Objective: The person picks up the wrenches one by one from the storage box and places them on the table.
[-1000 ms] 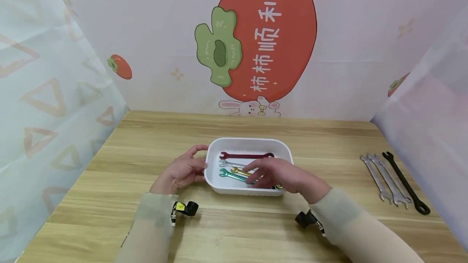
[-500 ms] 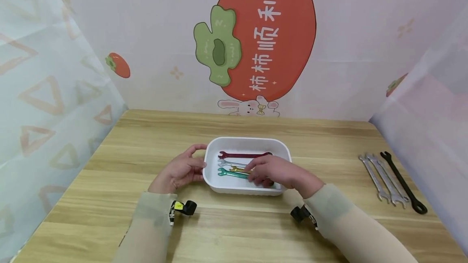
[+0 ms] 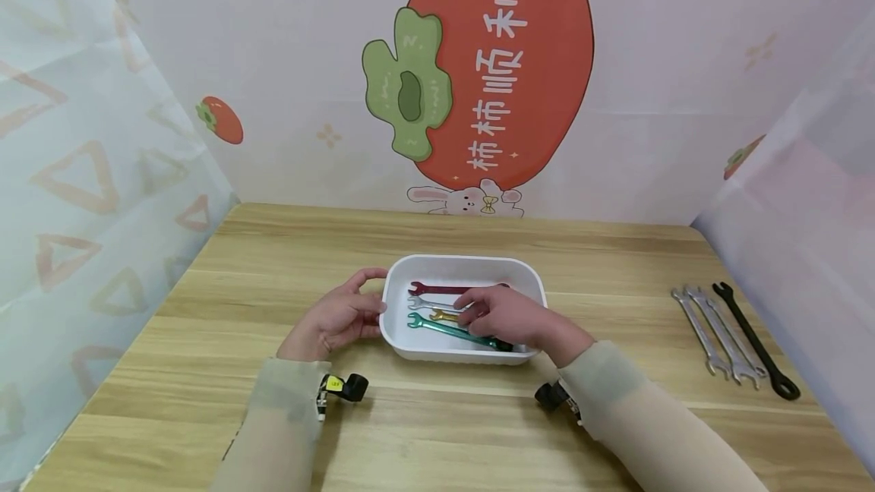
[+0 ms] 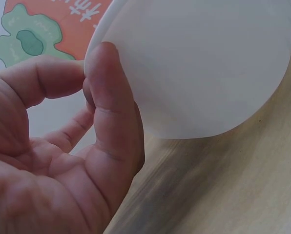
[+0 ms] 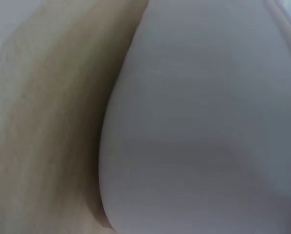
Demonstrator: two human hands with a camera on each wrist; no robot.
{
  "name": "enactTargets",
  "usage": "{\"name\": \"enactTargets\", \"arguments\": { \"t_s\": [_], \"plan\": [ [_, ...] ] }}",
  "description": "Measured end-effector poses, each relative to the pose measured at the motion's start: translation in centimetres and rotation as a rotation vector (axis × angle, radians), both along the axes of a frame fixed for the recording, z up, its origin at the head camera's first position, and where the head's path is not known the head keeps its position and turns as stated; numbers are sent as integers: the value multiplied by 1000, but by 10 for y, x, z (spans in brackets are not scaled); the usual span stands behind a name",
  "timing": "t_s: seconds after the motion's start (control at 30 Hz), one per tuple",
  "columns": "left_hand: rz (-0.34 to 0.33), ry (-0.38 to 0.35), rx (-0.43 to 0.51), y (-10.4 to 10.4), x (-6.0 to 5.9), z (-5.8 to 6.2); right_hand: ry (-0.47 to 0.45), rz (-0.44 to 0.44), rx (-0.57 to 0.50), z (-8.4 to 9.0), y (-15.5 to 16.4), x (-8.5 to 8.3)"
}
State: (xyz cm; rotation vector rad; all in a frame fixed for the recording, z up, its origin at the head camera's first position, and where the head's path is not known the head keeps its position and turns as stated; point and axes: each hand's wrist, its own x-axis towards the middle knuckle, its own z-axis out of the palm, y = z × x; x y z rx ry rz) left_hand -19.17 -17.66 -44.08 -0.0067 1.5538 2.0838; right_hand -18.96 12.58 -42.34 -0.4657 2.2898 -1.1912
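Left hand (image 3: 335,319) is pinching the white tray's (image 3: 394,298) left rim, thumb against the wall. Inside, the wrenches run left-right; the teal wrench (image 3: 444,328) lies just under the right hand (image 3: 509,317). That hand's fingers curl down onto them, probably on the gold wrench (image 3: 444,316), can't tell if it's actually gripping.

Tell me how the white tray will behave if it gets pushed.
The white tray looks thin and plastic, so probably light and apt to slide on the smooth wooden table. The left hand grips its rim, likely steadying it. Its low, wide shape makes tipping unlikely.
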Motion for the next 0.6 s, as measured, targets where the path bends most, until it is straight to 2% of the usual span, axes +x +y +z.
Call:
{"name": "enactTargets", "arguments": {
  "t_s": [0.1,0.33,0.6],
  "plan": [
    [-3,8,6,0,0,-1,51,47,48,-3,-3,1],
    [-1,9,1,1,-1,-2,125,77,108,-8,-10,1],
    [11,-1,0,2,0,-1,244,131,254,-10,-15,0]
  ]
}}
